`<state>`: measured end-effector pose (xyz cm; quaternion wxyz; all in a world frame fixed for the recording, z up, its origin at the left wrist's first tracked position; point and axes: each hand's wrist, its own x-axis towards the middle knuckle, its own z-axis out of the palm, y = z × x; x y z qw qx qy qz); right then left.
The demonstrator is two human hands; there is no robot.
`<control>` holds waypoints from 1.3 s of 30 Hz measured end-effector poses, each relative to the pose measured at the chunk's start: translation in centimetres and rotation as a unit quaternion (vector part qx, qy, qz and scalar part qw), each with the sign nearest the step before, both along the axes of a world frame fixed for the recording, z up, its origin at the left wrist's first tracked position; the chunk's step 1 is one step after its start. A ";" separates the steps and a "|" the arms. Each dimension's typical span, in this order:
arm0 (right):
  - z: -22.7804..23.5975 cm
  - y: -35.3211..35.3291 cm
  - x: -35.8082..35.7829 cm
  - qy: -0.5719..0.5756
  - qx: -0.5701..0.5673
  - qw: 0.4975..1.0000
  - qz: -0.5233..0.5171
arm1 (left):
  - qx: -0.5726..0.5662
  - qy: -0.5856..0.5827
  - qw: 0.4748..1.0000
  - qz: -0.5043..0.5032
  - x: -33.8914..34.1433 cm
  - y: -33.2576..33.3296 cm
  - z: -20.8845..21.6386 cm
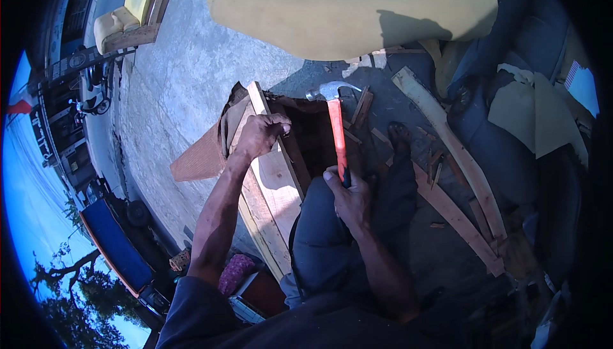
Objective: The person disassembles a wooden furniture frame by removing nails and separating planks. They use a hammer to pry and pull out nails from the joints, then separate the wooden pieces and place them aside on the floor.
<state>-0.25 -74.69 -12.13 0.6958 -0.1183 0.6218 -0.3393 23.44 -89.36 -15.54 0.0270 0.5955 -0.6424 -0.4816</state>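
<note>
In my right hand [352, 201] is a claw hammer [336, 122], gripped low on its orange and black handle. Its metal head points away from me, above the dark opening of a wooden frame [280, 186]. My left hand [257, 137] rests on the frame's upper boards, fingers curled closed near the inner edge. Whatever those fingers pinch is too small to make out. Brown woven fabric [201, 154] hangs off the frame's left side. The frame's near end lies beside my bent leg.
A large tan foam piece [351, 11] lies at the far side. Long wood strips [450, 138] and scraps litter the ground at right, by my foot [400, 135]. A yellow padded seat [131, 14] stands far left. A pink bundle [235, 272] sits near my left elbow.
</note>
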 end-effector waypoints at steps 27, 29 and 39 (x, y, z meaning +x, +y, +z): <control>2.2 1.2 0.8 0.112 -0.035 0.989 0.089 | 0.101 -0.077 0.990 -0.068 0.7 -0.1 -0.9; 1.8 1.9 1.4 0.122 -0.051 0.986 0.106 | 0.082 -0.095 0.987 -0.097 0.4 0.0 -0.7; 1.7 3.0 2.5 0.115 0.009 0.983 0.143 | 0.133 -0.147 0.975 -0.102 0.1 -0.6 0.0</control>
